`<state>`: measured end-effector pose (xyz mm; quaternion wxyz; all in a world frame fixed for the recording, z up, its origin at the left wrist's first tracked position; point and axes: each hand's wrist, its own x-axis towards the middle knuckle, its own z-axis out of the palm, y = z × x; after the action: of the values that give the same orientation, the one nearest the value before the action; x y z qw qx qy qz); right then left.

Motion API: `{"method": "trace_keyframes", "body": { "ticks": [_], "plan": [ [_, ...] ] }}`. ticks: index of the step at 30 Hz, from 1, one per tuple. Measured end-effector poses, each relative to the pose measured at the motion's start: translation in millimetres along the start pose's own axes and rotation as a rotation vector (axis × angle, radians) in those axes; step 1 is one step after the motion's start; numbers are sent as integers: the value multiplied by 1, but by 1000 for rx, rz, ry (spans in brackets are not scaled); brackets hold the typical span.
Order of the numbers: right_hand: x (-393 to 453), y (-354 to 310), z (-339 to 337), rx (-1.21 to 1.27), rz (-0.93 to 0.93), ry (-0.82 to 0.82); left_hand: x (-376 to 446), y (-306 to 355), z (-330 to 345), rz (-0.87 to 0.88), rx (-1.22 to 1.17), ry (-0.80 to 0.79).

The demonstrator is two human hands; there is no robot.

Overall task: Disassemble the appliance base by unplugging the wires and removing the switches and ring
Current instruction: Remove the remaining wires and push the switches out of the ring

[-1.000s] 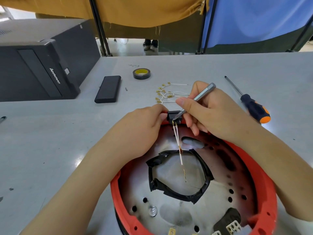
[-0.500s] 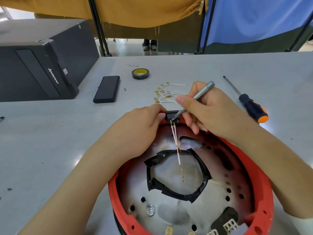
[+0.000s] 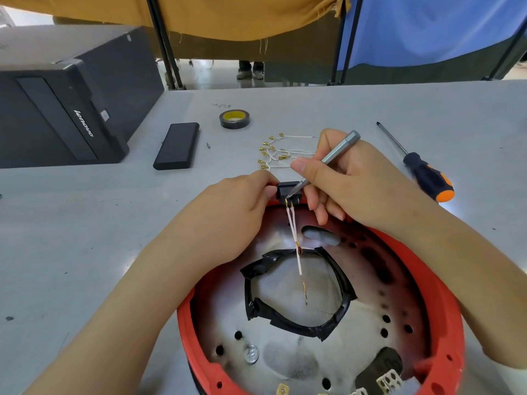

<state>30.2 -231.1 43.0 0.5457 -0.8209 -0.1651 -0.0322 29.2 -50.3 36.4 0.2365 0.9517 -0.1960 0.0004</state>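
The black switch [image 3: 288,189] sits at the red base's [image 3: 445,283] far rim — pinched by the left hand [image 3: 236,212], while the right hand [image 3: 350,183] grips a grey tool [image 3: 328,159] whose tip touches it.

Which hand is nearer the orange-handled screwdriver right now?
Right. The right hand is just left of the orange-handled screwdriver, apart from it, holding a grey tool. The left hand is farther left, at the black switch.

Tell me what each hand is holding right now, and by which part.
The left hand pinches the black switch by its left side at the base's rim. The right hand holds the grey tool mid-shaft, pen-style, tip at the switch's terminals.
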Motion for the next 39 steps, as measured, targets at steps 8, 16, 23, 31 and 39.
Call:
{"method": "trace_keyframes", "body": {
  "ticks": [8,16,23,31,39],
  "plan": [
    [0,-3,0,-72,-2,-23,1,2,0,-1,33,-5],
    [-2,0,5,-242,-5,-90,1,2,0,-2,44,-1],
    [0,3,-1,-8,-16,9,0,0,1,0,24,10],
    [1,2,-1,-34,-17,-11,1,-1,1,6,35,17],
    [3,5,-1,35,15,-51,1,-1,1,9,44,24]
  ]
}}
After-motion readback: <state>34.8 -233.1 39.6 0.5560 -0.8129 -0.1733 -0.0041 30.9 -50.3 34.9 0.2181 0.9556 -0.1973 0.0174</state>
